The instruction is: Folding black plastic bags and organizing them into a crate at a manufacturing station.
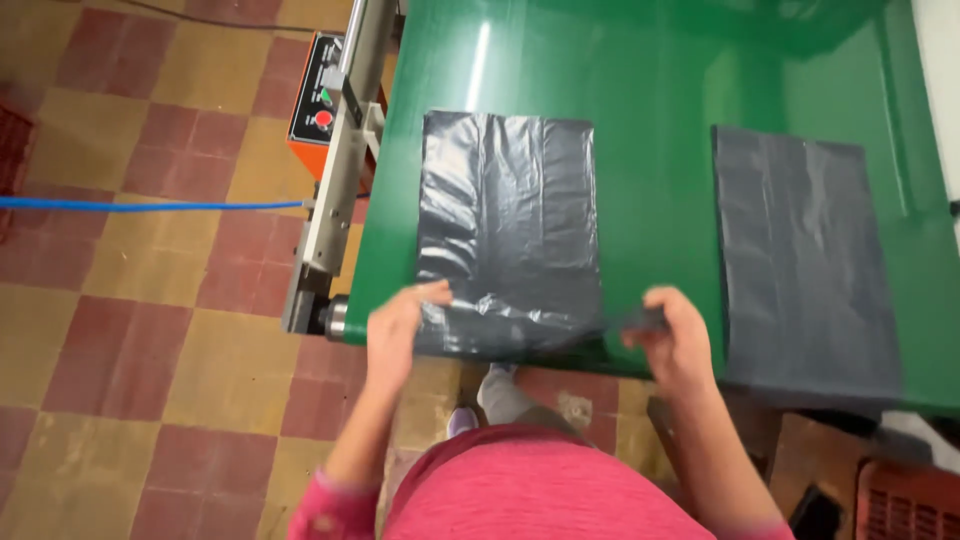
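A dark grey plastic bag (508, 230) lies flat on the green table (650, 90), its near edge at the table's front rim. My left hand (398, 330) pinches the bag's near left corner. My right hand (675, 338) grips the near right corner, which is pulled out to the right and looks blurred. A second stack of dark grey bags (800, 260) lies flat to the right, close beside my right hand but not touched.
An orange control box (318, 100) with a red button sits on a metal bar (335, 190) along the table's left edge. A blue hose (150, 205) runs across the checkered tile floor. A reddish crate (905, 500) stands at lower right.
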